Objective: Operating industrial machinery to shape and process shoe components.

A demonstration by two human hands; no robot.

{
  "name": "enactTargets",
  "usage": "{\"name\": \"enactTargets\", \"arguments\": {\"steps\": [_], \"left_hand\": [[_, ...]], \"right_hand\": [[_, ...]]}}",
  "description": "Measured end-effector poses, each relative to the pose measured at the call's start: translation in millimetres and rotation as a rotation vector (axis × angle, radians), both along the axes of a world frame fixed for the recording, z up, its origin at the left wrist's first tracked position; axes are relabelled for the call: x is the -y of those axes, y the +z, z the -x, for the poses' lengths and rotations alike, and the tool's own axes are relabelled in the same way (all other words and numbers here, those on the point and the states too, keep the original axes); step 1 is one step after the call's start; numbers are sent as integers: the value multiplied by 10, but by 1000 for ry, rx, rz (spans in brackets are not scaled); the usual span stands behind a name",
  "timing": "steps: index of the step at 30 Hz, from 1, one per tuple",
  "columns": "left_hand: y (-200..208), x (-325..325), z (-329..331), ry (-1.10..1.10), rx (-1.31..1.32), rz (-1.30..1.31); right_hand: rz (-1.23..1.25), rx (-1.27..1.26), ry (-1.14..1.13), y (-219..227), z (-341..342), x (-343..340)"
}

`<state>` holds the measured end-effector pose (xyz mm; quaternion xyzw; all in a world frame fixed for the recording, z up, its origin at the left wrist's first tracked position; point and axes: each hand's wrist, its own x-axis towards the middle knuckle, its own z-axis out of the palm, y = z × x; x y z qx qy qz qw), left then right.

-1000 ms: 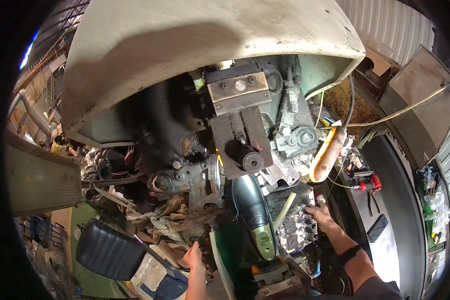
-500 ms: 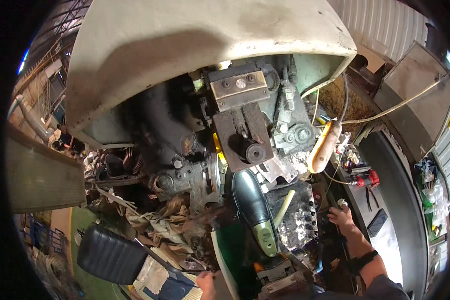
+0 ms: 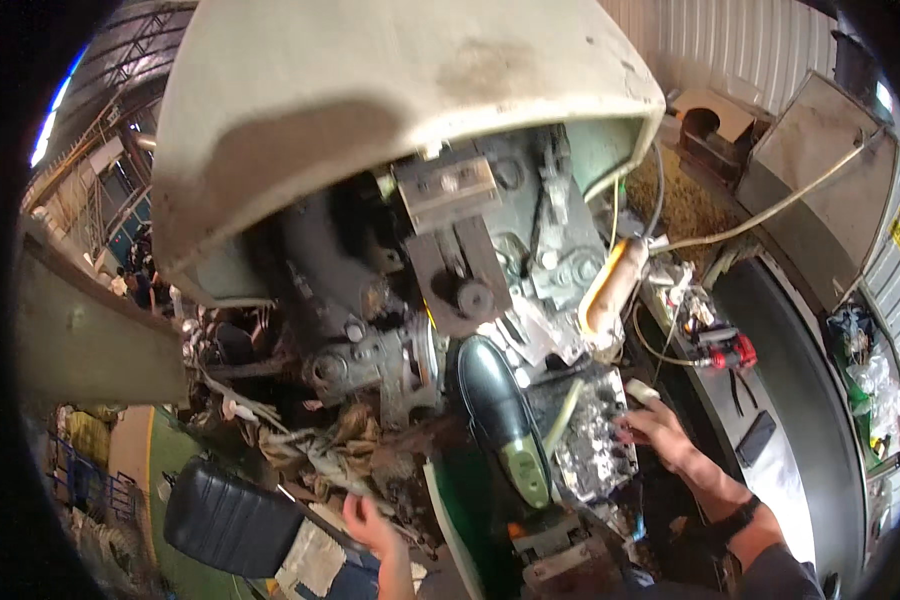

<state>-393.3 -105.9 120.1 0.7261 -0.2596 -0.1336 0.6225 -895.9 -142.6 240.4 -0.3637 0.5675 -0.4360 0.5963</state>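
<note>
A dark, glossy shoe upper (image 3: 490, 395) on an olive-green last (image 3: 523, 472) stands in the machine (image 3: 460, 265), toe up under a dark block with a round knob. My right hand (image 3: 658, 432) reaches to the whitish-spattered block with a row of knobs (image 3: 592, 440), its fingers stretched and apart. A white piece (image 3: 641, 391) shows at one fingertip; whether it is worn or held is unclear. Left of the shoe, my left hand (image 3: 372, 525) hangs with loosely parted fingers and nothing visible in it, near brown crumpled cloth (image 3: 335, 445).
A pale machine hood (image 3: 400, 80) overhangs the work. On the right are a lamp-like handpiece (image 3: 615, 290) on a cable, a red tool (image 3: 735, 352), a phone (image 3: 756, 438) and a black belt (image 3: 785, 350). At lower left stands a black padded seat (image 3: 232, 518).
My left hand has risen from the lower edge, away from the seat's side. My right hand has moved left to the block with knobs. The view has shifted slightly.
</note>
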Motion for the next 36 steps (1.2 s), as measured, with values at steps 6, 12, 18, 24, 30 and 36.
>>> {"name": "enactTargets", "arguments": {"steps": [6, 12, 18, 24, 30, 36], "left_hand": [[1017, 678, 1717, -711, -922, -11], [1492, 597, 2164, -725, -1071, 59], [1355, 559, 2158, -681, -1015, 18], [1225, 613, 2243, -570, -840, 55], [1145, 703, 2211, -657, -720, 145], [1157, 638, 2154, -724, -704, 69]], "right_hand": [[-213, 280, 163, -13, -1417, 491], [-133, 472, 16, -2, -1788, 419], [-272, 430, 22, 12, -1811, 292], [-162, 430, -120, -13, -1857, 298], [-27, 458, -177, -23, -1850, 377], [-77, 60, 15, -379, -1461, 394]]}}
